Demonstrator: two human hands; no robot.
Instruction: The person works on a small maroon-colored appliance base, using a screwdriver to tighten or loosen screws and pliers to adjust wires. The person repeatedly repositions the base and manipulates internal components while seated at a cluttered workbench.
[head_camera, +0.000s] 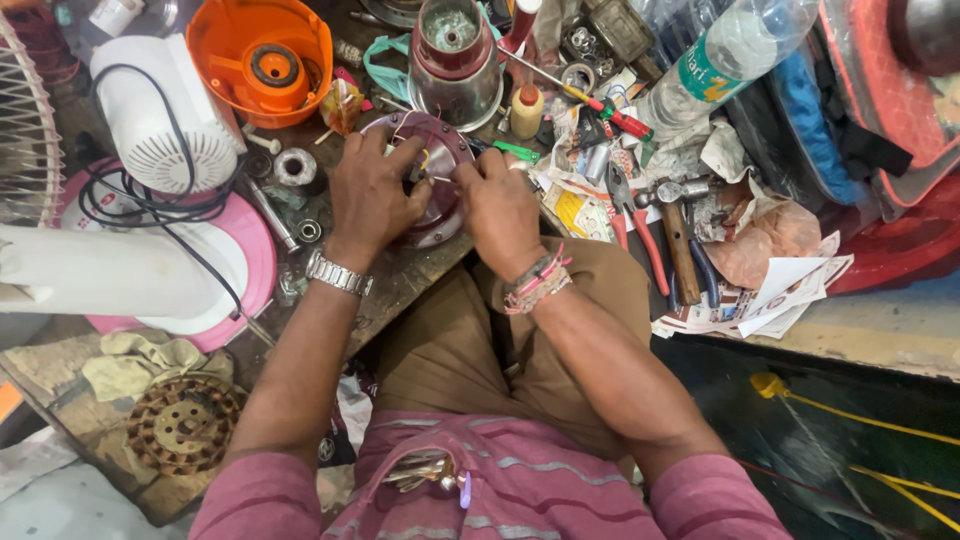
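Observation:
A round maroon appliance base with wires showing lies on the worn workbench in front of me. My left hand, with a metal watch on the wrist, rests over its left side with fingers curled on the rim. My right hand, with thread bands on the wrist, pinches something small at the base's right side; what it pinches is hidden by the fingers. Both hands touch the base.
A maroon and steel mixer jar stands behind the base, an orange plastic part to its left. A white fan motor housing with black cable, a hammer, red-handled pliers, a screwdriver and a water bottle crowd the bench.

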